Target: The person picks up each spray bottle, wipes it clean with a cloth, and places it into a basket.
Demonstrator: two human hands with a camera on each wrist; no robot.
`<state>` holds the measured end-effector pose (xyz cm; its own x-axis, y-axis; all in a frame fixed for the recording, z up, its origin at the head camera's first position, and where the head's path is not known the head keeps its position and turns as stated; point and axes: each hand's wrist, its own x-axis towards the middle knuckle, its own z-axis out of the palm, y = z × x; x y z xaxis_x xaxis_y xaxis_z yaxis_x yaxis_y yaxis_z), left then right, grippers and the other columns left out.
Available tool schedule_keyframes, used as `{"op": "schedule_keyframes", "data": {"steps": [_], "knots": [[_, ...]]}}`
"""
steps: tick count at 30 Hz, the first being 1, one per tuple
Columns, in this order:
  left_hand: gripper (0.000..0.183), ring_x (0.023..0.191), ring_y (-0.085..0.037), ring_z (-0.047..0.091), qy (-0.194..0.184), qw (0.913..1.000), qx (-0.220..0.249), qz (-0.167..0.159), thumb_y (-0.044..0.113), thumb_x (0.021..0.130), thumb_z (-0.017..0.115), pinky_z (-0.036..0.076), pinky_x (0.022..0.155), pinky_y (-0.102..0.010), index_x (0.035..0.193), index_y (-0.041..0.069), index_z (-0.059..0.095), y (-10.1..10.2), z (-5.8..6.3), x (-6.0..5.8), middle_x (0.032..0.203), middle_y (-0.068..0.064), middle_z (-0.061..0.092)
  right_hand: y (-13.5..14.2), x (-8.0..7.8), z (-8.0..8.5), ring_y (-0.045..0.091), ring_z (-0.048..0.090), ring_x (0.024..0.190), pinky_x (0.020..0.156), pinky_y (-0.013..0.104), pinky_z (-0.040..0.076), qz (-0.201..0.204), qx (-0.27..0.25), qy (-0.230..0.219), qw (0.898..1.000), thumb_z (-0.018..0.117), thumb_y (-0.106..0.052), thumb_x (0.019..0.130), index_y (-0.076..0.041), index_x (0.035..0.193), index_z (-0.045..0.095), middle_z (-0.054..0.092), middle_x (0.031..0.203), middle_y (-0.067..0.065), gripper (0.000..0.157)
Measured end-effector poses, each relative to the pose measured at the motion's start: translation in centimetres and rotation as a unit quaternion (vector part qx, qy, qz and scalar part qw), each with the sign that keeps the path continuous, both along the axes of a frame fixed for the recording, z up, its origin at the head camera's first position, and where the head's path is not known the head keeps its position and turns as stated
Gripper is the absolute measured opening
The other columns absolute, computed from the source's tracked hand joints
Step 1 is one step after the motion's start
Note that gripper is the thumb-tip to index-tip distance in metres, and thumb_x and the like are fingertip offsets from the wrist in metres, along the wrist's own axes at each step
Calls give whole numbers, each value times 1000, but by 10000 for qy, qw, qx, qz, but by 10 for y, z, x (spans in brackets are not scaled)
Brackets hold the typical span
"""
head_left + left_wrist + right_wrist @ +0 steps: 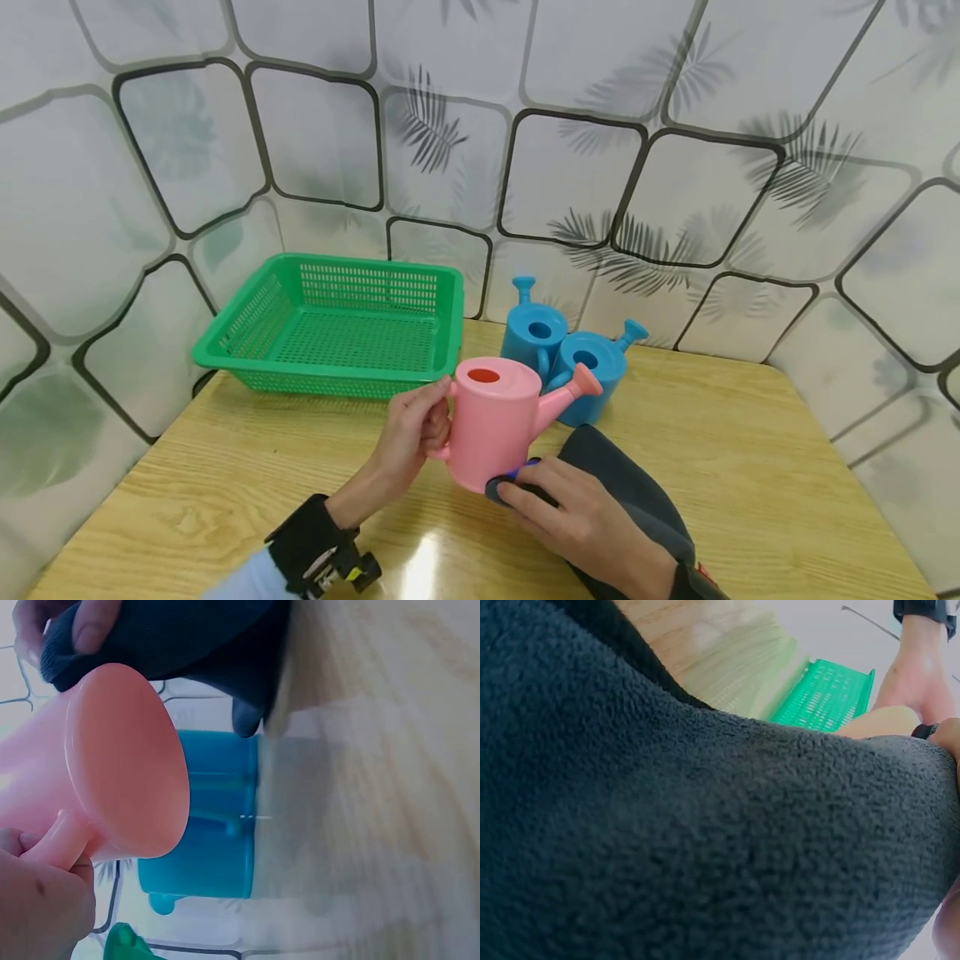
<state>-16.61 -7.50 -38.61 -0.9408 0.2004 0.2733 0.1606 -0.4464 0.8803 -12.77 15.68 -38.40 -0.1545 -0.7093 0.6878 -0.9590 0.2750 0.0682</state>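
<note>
A pink watering can (pixel 491 421) is held up over the table, its spout pointing right. My left hand (pixel 411 429) grips the can's handle on the left side, fingers curled through it. With my right hand (pixel 581 517) I hold a dark grey towel (pixel 626 475), its bunched end against the lower right side of the can. In the left wrist view the can's pink base (pixel 127 761) faces the camera, and the towel (pixel 165 637) lies against its wall. Towel fabric (pixel 720 840) fills most of the right wrist view, hiding much of the right hand.
Two blue watering cans (pixel 534 333) (pixel 596 371) stand side by side behind the pink one. A green perforated basket (pixel 337 379) sits at the back left of the wooden table (pixel 750 467). A patterned curtain-like wall (pixel 450 183) surrounds the back and sides.
</note>
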Motion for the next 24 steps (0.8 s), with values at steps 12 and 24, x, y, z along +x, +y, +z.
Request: {"op": "schedule_keyframes", "data": {"steps": [12, 24], "knots": [[46, 41, -13, 17, -82, 9997, 124, -174, 20, 103, 44, 10, 41, -32, 60, 9, 35, -1, -1, 1, 49, 4, 20, 0, 3, -3, 14, 58, 81, 67, 23, 57, 147, 103, -99, 9998, 58, -18, 99, -4, 113, 68, 67, 97, 5, 23], [47, 41, -11, 21, 83, 9987, -380, -315, 18, 102, 47, 14, 40, -29, 61, 1, 31, 2, -1, 3, 49, 5, 24, 4, 3, 0, 17, 62, 76, 63, 30, 61, -392, -257, 110, 9988, 56, -30, 99, -5, 106, 73, 68, 94, 9, 31]]}}
